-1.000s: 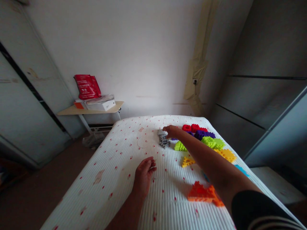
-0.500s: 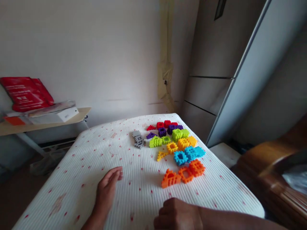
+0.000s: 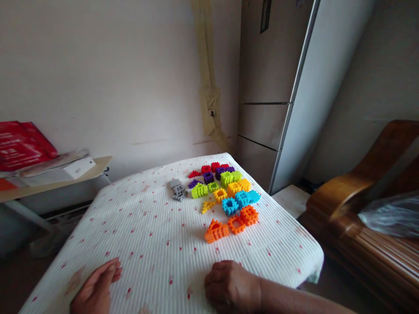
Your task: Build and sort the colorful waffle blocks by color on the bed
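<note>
My left hand point(image 3: 96, 285) is at the near left of the cloth, its fingers loosely bent and nothing showing in it. My right hand point(image 3: 231, 283) rests as a fist on the cloth at the near middle, with no object visible in it. Beyond it lie orange toy blocks point(image 3: 216, 231), the nearest pieces. Further back are blue blocks point(image 3: 230, 206), yellow blocks point(image 3: 220, 195), lime green blocks point(image 3: 199, 190), purple blocks point(image 3: 208, 177) and red blocks point(image 3: 194, 174), grouped by colour in slanting rows. Grey blocks point(image 3: 177, 192) lie apart on the left. Neither hand touches a block.
A white ribbed cloth with red specks point(image 3: 157, 244) covers the table. To the left stands a side table point(image 3: 101, 168) with a red bag point(image 3: 24, 146) and a white box point(image 3: 78, 168). A fridge point(image 3: 262, 78) and a wooden armchair point(image 3: 347, 196) are on the right.
The view has turned to the right, so the blocks appear further left. My left hand has drawn back toward the near left. My right hand is still a fist on the cloth.
</note>
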Motion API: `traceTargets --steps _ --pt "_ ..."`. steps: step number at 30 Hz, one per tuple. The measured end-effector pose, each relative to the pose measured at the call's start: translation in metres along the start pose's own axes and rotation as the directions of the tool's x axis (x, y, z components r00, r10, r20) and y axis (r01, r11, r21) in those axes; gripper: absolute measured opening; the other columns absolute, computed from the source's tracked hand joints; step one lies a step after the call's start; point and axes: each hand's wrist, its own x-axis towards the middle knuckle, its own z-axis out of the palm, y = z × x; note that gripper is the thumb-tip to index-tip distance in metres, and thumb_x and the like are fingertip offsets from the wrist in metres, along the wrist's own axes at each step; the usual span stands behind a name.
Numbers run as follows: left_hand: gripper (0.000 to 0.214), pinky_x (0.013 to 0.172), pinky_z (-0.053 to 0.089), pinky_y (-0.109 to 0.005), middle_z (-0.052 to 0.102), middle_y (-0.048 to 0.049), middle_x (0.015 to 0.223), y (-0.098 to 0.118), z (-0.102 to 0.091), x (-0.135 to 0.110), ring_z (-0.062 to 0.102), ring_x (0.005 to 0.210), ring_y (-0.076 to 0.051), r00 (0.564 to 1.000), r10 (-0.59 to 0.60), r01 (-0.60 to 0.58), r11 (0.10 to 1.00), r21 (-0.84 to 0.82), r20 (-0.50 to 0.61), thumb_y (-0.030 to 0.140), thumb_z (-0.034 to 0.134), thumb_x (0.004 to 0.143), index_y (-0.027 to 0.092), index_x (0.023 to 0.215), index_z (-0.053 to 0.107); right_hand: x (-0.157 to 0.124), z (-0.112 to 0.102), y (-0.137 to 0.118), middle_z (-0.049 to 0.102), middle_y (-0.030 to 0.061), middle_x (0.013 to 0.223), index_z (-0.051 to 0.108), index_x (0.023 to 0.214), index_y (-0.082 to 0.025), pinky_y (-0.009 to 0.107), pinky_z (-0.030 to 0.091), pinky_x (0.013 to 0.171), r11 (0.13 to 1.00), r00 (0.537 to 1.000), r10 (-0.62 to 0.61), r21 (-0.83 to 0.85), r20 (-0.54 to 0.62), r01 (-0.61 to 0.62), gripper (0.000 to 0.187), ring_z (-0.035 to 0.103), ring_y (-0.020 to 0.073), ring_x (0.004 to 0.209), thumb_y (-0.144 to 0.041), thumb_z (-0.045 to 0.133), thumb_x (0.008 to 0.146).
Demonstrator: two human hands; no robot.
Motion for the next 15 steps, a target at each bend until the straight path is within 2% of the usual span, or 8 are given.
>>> traceTargets --steps 5,7,9,10,11,12,14,15 --pt "0.040 0.087 0.044 -0.048 0.068 -0.0045 0.083 0.000 -0.002 0.004 0.062 0.081 -0.028 1.000 -0.024 0.024 1.000 -0.006 -0.004 0.051 0.063 0.051 0.022 0.078 0.066 -0.008 -0.035 -0.007 0.069 0.0041 0.084 0.056 0.089 -0.020 0.022 0.050 0.069 0.974 0.958 0.097 0.223 -0.270 -0.035 0.011 0.064 0.0122 0.080 -0.025 0.046 0.088" --pt "0.036 0.085 0.045 -0.047 0.068 -0.0022 0.083 -0.003 0.000 0.007 0.062 0.080 -0.028 0.999 -0.033 0.032 0.998 -0.051 -0.021 0.049 0.066 0.052 0.025 0.078 0.067 -0.019 -0.065 0.002 0.069 0.0062 0.088 0.058 0.100 -0.019 0.025 0.052 0.072 0.961 0.894 0.214 0.251 -0.395 -0.119 0.016 0.065 0.0141 0.083 -0.021 0.050 0.086" --pt "0.029 0.082 0.046 -0.044 0.068 0.0015 0.084 -0.004 0.002 0.009 0.062 0.078 -0.025 0.998 -0.026 0.019 0.990 -0.139 -0.050 0.046 0.069 0.052 0.029 0.076 0.067 -0.036 -0.097 0.022 0.069 0.0052 0.084 0.061 0.100 -0.020 0.025 0.052 0.065 0.930 0.775 0.361 0.262 -0.519 -0.258 0.018 0.065 0.0147 0.076 -0.017 0.054 0.084" --pt "0.025 0.080 0.047 -0.042 0.068 0.0032 0.083 -0.003 0.003 0.010 0.062 0.076 -0.024 0.997 -0.020 0.007 0.983 -0.186 -0.071 0.044 0.070 0.052 0.031 0.074 0.067 -0.047 -0.113 0.034 0.069 0.0050 0.085 0.063 0.099 -0.021 0.024 0.051 0.061 0.883 0.688 0.468 0.313 -0.554 -0.349 0.018 0.064 0.0141 0.072 -0.018 0.056 0.083" --pt "0.023 0.078 0.048 -0.041 0.068 0.0047 0.082 -0.002 0.005 0.011 0.061 0.074 -0.022 0.996 -0.017 -0.003 0.974 -0.228 -0.086 0.042 0.071 0.052 0.031 0.071 0.067 -0.058 -0.127 0.048 0.069 0.0045 0.083 0.065 0.096 -0.021 0.025 0.051 0.059 0.830 0.568 0.557 0.384 -0.606 -0.404 0.016 0.063 0.0141 0.069 -0.020 0.059 0.082" --pt "0.020 0.076 0.048 -0.039 0.068 0.0055 0.080 -0.001 0.007 0.013 0.060 0.072 -0.021 0.996 -0.018 -0.006 0.966 -0.260 -0.092 0.040 0.071 0.051 0.031 0.069 0.067 -0.070 -0.139 0.062 0.069 0.0040 0.079 0.067 0.092 -0.020 0.024 0.050 0.056 0.776 0.409 0.626 0.477 -0.664 -0.414 0.014 0.062 0.0138 0.065 -0.022 0.061 0.080" --pt "0.018 0.075 0.048 -0.036 0.067 0.0062 0.075 0.003 0.010 0.018 0.059 0.069 -0.019 0.995 -0.037 0.007 0.954 -0.300 -0.094 0.036 0.071 0.049 0.030 0.066 0.067 -0.094 -0.157 0.088 0.068 0.0034 0.075 0.068 0.086 -0.018 0.023 0.047 0.051 0.723 0.096 0.670 0.618 -0.736 -0.309 0.012 0.058 0.0114 0.057 -0.024 0.062 0.078" --pt "0.018 0.076 0.048 -0.036 0.067 0.0064 0.073 0.004 0.012 0.021 0.059 0.068 -0.018 0.994 -0.049 0.018 0.950 -0.313 -0.094 0.034 0.072 0.048 0.029 0.065 0.067 -0.105 -0.164 0.099 0.068 0.0034 0.074 0.068 0.083 -0.018 0.022 0.046 0.050 0.723 -0.035 0.664 0.653 -0.747 -0.225 0.011 0.057 0.0104 0.055 -0.024 0.064 0.076"
